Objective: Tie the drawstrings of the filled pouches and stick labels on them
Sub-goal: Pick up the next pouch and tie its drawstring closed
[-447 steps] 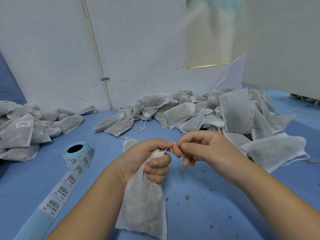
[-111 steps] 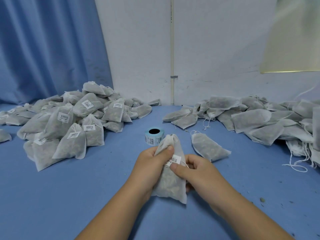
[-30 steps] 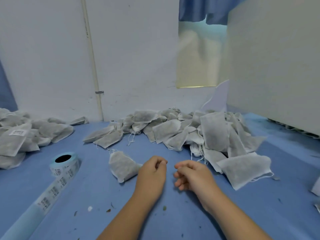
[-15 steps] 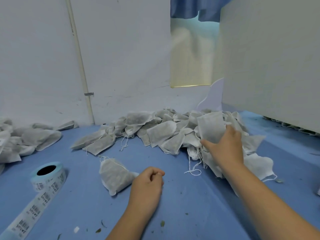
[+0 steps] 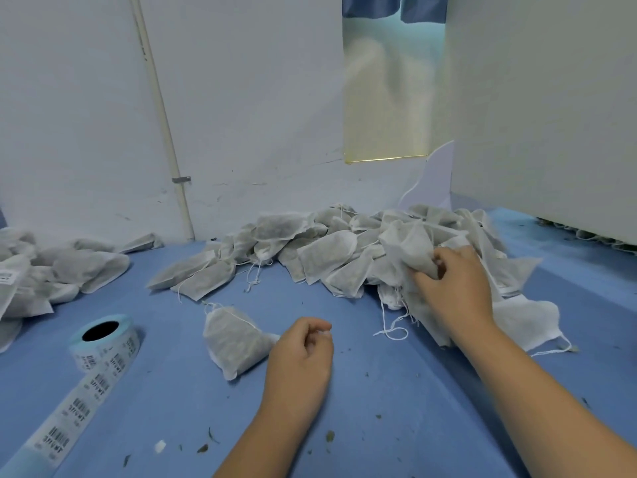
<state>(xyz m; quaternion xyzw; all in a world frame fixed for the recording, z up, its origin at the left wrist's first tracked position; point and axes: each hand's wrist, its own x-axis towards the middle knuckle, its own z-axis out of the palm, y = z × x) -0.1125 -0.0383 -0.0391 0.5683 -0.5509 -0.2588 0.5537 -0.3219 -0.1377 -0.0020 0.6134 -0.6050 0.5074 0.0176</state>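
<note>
1. At the far left, a pile of grey-white fabric pouches with barcode labels [image 5: 51, 274] lies against the white wall, well apart from both hands.
2. A pale blue roll of barcode labels [image 5: 103, 339] stands on the blue counter [image 5: 379, 391], and its strip trails toward the near left edge. The left hand is the nearer one to it.
3. A single filled grey-white pouch [image 5: 234, 339] lies just beside the left hand. Its corded neck points away toward the wall, and I see no label on it.
4. The left hand [image 5: 300, 360] rests on the counter with its fingers loosely curled, and it appears to hold nothing.
5. A heap of unlabelled grey-white pouches [image 5: 327, 257] spreads along the wall with its strings tangled.
6. The right hand [image 5: 455, 288] reaches into the heap's near right side. Its fingers are curled round a crumpled grey-white pouch [image 5: 410, 250], which rises up and to the left of the knuckles.
7. Bare counter between the hands gives room to draw that pouch back. A loose white drawstring loop [image 5: 393, 329] lies in the way and could snag.
8. A white panel [image 5: 551, 115] closes off the right.
</note>
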